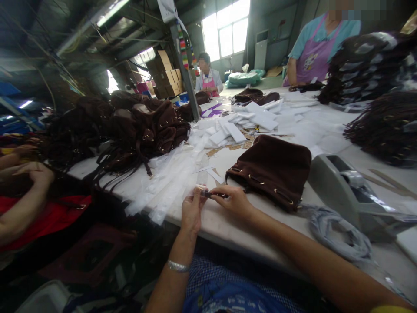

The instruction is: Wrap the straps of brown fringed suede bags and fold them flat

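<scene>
Pinches the end of a dark strap (pixel 212 195) between thumb and fingers of the right hand (pixel 233 200), just above the front edge of the table (pixel 228 228). Holds a small piece of clear plastic (pixel 202 179) in the left hand (pixel 192 211), thumb and fingers pressed together, right up against the strap end. Cannot tell whether the strap sits inside the plastic or only touches it. Wears a silver bracelet (pixel 178 266) on the left wrist.

Has a brown drawstring bag (pixel 273 167) just beyond the right hand, lying flat with metal eyelets towards the near edge. Has also a grey tape dispenser (pixel 345 191) to the right of the bag, with a grey coil (pixel 339 234) in front of it. Keeps a spread of clear plastic sleeves (pixel 166 187) to the left of the hands, a heap of brown bags (pixel 150 126) behind those, and scattered white cards (pixel 234 132) farther back in the middle.

As for writing, shows white lettering on the blue garment (pixel 228 298) at the lap, too small and blurred to read. Faces, across the table, a co-worker in a purple apron (pixel 314 54) with a pale cartoon picture on the front.
</scene>
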`<state>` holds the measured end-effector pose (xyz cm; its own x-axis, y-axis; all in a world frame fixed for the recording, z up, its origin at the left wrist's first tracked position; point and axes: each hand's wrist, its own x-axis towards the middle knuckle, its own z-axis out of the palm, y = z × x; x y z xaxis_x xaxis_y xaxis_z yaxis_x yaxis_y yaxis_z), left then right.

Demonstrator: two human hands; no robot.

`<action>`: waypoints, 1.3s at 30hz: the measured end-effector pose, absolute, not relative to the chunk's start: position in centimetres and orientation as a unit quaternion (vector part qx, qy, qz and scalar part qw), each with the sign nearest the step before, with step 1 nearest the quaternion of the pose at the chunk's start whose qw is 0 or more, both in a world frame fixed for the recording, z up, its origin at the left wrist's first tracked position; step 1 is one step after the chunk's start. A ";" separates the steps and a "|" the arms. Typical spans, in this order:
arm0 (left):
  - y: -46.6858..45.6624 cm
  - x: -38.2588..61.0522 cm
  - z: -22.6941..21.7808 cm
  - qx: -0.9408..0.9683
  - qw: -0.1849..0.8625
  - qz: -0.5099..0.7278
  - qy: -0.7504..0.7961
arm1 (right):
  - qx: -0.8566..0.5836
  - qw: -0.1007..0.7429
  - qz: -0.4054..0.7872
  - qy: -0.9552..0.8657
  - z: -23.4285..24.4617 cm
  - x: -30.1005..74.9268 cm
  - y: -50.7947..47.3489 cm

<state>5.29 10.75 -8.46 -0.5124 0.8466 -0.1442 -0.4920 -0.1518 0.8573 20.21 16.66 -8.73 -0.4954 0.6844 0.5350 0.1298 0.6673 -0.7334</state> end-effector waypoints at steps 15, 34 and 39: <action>11.3 6.4 -8.9 0.177 0.397 0.785 0.441 | -0.278 0.466 0.342 -0.767 -8.2 20.0 16.2; 10.9 5.8 -8.7 0.190 0.400 0.769 0.462 | -0.255 0.367 0.190 -0.874 -8.8 21.5 18.8; 10.7 7.3 -9.1 0.208 0.413 0.745 0.481 | -0.265 0.376 0.230 -0.857 -8.9 21.2 18.8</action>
